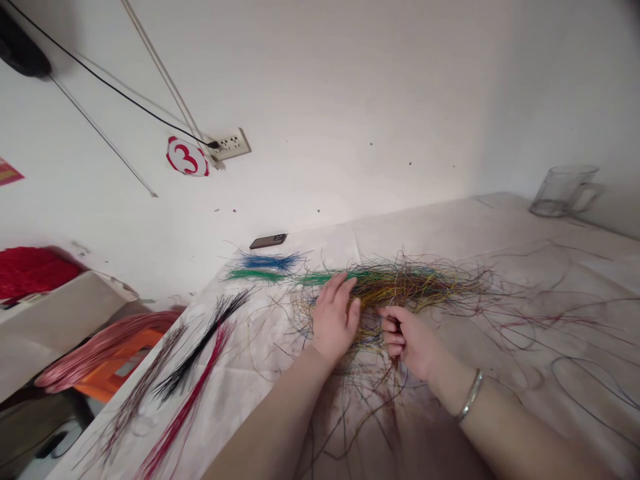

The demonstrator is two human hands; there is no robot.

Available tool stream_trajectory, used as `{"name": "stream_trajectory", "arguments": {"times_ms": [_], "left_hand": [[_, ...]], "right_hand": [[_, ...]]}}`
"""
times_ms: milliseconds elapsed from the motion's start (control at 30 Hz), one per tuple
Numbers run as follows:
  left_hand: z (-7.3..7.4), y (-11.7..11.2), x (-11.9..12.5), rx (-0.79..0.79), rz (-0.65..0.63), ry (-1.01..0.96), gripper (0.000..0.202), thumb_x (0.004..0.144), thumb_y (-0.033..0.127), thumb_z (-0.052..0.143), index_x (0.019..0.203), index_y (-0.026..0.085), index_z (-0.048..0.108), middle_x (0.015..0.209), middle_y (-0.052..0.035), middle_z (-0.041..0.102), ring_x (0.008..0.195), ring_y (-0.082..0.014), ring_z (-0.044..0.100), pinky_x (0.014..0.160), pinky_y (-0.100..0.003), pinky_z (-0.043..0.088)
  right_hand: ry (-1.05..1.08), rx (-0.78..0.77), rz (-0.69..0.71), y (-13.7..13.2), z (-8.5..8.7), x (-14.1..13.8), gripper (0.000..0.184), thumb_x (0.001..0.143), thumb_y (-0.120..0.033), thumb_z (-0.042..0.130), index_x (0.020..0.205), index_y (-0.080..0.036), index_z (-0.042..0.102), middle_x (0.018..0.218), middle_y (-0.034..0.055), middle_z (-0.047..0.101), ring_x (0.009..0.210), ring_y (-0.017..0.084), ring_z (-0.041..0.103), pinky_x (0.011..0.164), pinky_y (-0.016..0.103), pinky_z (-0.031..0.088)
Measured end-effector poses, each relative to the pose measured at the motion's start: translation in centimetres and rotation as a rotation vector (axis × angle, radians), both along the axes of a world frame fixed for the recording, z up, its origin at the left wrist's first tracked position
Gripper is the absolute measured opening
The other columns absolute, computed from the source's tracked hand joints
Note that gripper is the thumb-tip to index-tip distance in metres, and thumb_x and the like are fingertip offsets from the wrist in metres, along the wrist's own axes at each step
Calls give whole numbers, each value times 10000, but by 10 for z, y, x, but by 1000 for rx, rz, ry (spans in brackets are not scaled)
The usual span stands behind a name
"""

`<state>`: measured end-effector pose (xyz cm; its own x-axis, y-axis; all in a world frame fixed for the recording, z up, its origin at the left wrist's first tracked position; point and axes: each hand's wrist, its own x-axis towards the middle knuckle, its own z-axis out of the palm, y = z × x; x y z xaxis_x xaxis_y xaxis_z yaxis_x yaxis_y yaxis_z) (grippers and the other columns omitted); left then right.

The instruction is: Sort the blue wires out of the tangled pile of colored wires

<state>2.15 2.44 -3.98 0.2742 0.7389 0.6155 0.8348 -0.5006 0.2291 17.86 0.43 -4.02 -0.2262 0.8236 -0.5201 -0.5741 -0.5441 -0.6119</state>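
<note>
A tangled heap of thin coloured wires (425, 283), mostly yellow, brown and green, lies across the middle of the white-covered table (295, 407). My left hand (336, 317) rests on the heap's left part, palm down with its fingers stretched out. Just right of it, my right hand (407, 340) is closed at the near edge of the heap. Brown wires show at its fingertips and below its curled fingers, so it grips a few of them; how many is hidden. Loose strands spread towards me beneath both wrists.
Sorted bundles of blue wires (270, 261), green wires (257, 275), black wires (200, 347) and red wires (193, 400) lie left. A phone (269, 241) sits by the wall; a glass mug (563, 193) stands at the far right. An orange stool (115, 367) is beside the table.
</note>
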Motion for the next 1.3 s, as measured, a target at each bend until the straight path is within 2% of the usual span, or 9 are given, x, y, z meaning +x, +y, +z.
{"name": "stream_trajectory", "arguments": {"times_ms": [133, 233, 367, 467, 667, 800, 1067, 1200, 1300], "left_hand": [[-9, 4, 4, -215, -62, 211, 410, 910, 390, 426, 1280, 246, 528, 1390, -96, 466, 1257, -258, 428, 1035, -467, 346], [-12, 7, 3, -242, -66, 244, 397, 894, 360, 460, 1252, 218, 561, 1339, -90, 526, 1218, -255, 464, 1038, -464, 350], [-12, 9, 2, -194, -110, 197, 325, 885, 270, 474, 1155, 172, 626, 1209, -77, 621, 1132, -233, 522, 1016, -424, 390], [-10, 8, 3, -176, -109, 174, 307, 894, 224, 442, 1117, 154, 641, 1152, -85, 642, 1098, -224, 535, 994, -420, 412], [-8, 5, 6, -45, -76, 80, 338, 871, 184, 461, 1177, 145, 597, 1211, -91, 609, 1162, -251, 480, 1008, -468, 399], [-4, 3, 6, 51, -46, 18, 371, 875, 168, 449, 1228, 127, 556, 1255, -101, 578, 1196, -250, 451, 1037, -460, 373], [1, -6, 5, 198, 5, -128, 481, 892, 165, 427, 1371, 137, 398, 1340, -163, 481, 1236, -257, 430, 1024, -463, 372], [-1, -7, 2, 240, 52, -307, 537, 918, 202, 403, 1442, 195, 285, 1444, -153, 351, 1312, -261, 351, 1043, -461, 354], [-2, -5, -3, 275, 104, -445, 556, 928, 232, 400, 1461, 233, 240, 1484, -149, 268, 1265, -258, 410, 1003, -443, 400]], "right_hand": [[3, 12, -2, 2, -2, -1, 131, 793, -212, 510, 683, -178, 445, 479, -98, 320, 352, 28, 183, 331, 157, 147], [7, 16, -14, 2, -3, -1, 128, 798, -207, 506, 690, -177, 446, 476, -99, 313, 352, 28, 183, 330, 159, 141], [10, 14, -31, 1, -2, 0, 117, 783, -204, 532, 702, -175, 452, 480, -100, 322, 357, 26, 190, 333, 159, 141], [11, 8, -37, 1, -1, 0, 96, 778, -207, 541, 724, -173, 470, 479, -101, 320, 360, 27, 190, 338, 161, 142], [24, -4, -47, 1, 2, 0, 65, 785, -215, 532, 755, -174, 493, 481, -101, 321, 364, 28, 186, 347, 161, 137], [31, -3, -46, 1, 4, 0, 64, 783, -221, 541, 761, -168, 511, 483, -101, 319, 367, 27, 180, 348, 161, 138], [18, 39, -81, -1, 2, 3, 84, 762, -226, 574, 804, -154, 568, 487, -101, 326, 372, 26, 201, 350, 163, 153], [14, 72, -112, 0, 3, 3, 100, 768, -237, 574, 798, -143, 591, 483, -101, 321, 371, 24, 202, 352, 164, 155], [35, 98, -142, 0, 5, 4, 104, 766, -246, 580, 769, -142, 591, 485, -100, 320, 374, 23, 209, 354, 165, 156]]}}
